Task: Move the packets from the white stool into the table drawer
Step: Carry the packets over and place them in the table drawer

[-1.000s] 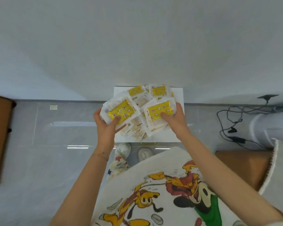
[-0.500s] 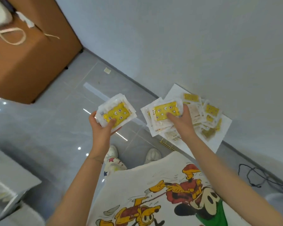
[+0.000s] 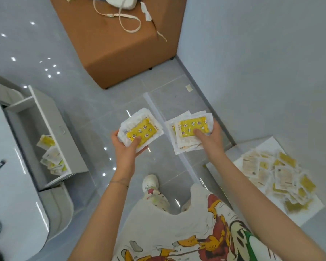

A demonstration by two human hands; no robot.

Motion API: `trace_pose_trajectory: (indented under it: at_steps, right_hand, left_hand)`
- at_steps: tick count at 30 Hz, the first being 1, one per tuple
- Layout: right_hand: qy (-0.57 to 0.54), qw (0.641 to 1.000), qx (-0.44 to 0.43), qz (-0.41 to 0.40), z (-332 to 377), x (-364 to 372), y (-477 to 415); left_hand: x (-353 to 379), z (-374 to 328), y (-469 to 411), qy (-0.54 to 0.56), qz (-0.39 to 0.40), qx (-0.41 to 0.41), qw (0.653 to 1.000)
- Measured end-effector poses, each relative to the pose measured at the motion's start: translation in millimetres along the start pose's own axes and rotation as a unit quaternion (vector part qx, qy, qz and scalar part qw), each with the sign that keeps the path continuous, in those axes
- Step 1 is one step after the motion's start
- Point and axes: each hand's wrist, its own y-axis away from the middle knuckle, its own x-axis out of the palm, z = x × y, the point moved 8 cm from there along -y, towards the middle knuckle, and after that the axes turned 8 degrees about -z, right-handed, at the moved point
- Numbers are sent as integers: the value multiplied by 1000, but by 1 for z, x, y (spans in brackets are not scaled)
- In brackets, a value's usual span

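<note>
My left hand (image 3: 125, 150) grips a stack of white packets with yellow star-print fronts (image 3: 142, 129), held over the floor. My right hand (image 3: 210, 138) grips a second stack of the same packets (image 3: 191, 129), thumb pressed on top. At the right, the white stool (image 3: 299, 217) carries a heap of several packets (image 3: 279, 178). At the left, the table drawer (image 3: 29, 129) stands pulled open with several packets (image 3: 52, 157) lying at its near end.
A white table top (image 3: 8, 185) runs along the left edge above the drawer. A brown cube seat (image 3: 120, 46) with a white bag and strap on it stands ahead by the wall. Grey tiled floor lies between stool and drawer; my feet show below.
My view has swung left from the stool toward the drawer. Both hands have lifted their packet stacks off the stool and carried them leftward over the floor.
</note>
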Motion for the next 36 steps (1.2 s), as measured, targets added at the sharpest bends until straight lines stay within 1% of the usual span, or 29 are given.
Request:
trace_pose_trajectory:
  at_steps: [3,9,12,17,21,25,30,34,36]
  right_hand:
    - [5,999,-9,31,17,52,5]
    - [27,993,-47,104,56,164,14]
    - [44,989,-58,127,70,207,15]
    - [76,979,-78,171,91,276,9]
    - [100,967,-81,219,107,334,3]
    - [136,950,-87,269,126,390,0]
    - [192,917,-97,337,145,463,6]
    - [213,892,-111,382,154,525,22]
    - [219,880,-114,406,154,557,34]
  left_hand:
    - [-42,-17,-21,11,-23,2,1000]
    - [-130,-45,-62,55,-107,0,993]
    - [-160,-54,-74,86,-152,-4,985]
    - [-196,-65,-96,139,-205,-5,969]
    - [-221,-71,-114,181,-256,-12,950]
    - [-239,-79,-128,228,-308,-27,923]
    - [-272,-88,-144,270,-372,-28,888]
    - [-309,-90,-153,297,-409,-27,863]
    - [-328,-85,-154,309,-436,-32,845]
